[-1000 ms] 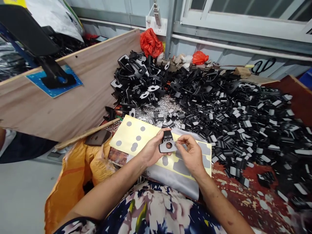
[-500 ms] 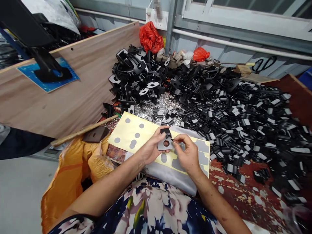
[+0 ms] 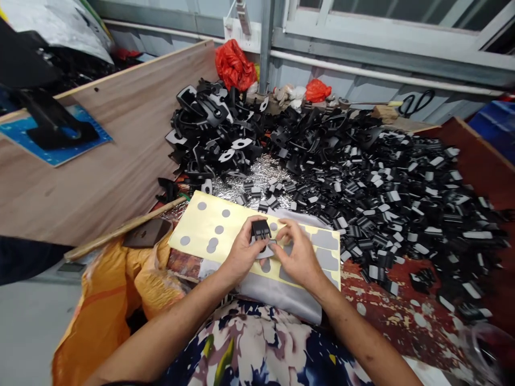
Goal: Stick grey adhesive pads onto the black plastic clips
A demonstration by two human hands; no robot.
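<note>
My left hand grips a small black plastic part with a toothed top, held over a yellow backing sheet that carries grey sticker patches. My right hand is closed, its fingertips pressed against the part's right side; its fingers hide most of the part's face. Both hands hover just above the sheet, in front of my lap.
A large heap of small black clips with white labels fills the red worktop to the right. Bigger black parts pile at the back left beside a leaning wooden board. Scissors and red bags lie by the wall. An orange bag sits at left.
The right hand's fingers have moved over the part's face, covering its hole. Both hands sit lower and slightly left in the picture, as the camera view has shifted too.
</note>
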